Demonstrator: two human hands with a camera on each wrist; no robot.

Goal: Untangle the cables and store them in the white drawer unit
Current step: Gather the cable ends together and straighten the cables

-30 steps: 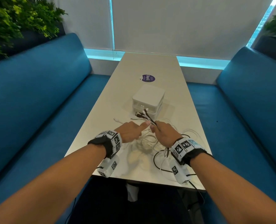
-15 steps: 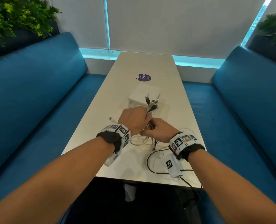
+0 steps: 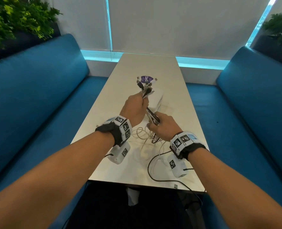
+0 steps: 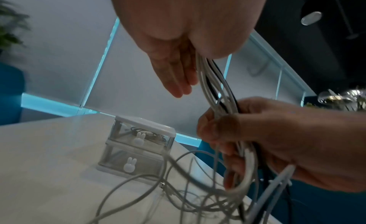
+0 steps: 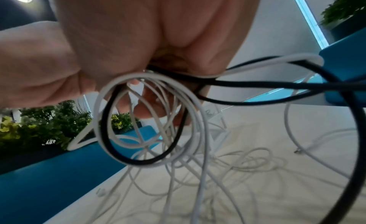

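Note:
A bundle of white and black cables [image 3: 151, 115] is stretched between my two hands above the table. My left hand [image 3: 137, 104] grips it just below the plug ends [image 3: 145, 85], which stick up and fan out. Lower down, my right hand [image 3: 161, 126] grips the same bundle [image 4: 215, 89], fingers curled round it. Loose loops [image 3: 146, 142] hang from the right hand [image 5: 138, 80] onto the table in a tangle [image 5: 227, 172]. The white drawer unit [image 4: 138, 149] stands just beyond the hands, both drawers closed, with a coiled cable visible in the top one. In the head view the unit [image 3: 158, 98] is half hidden.
One black cable [image 3: 149, 169] curves near the table's front edge [image 3: 137, 184]. A purple sticker [image 3: 146, 79] lies farther up the white table. Blue benches [image 3: 37, 104] run along both sides, with plants behind them.
Both hands have lifted the bundle off the table. The left hand has risen with the plug ends, and the right hand now holds the bundle lower down.

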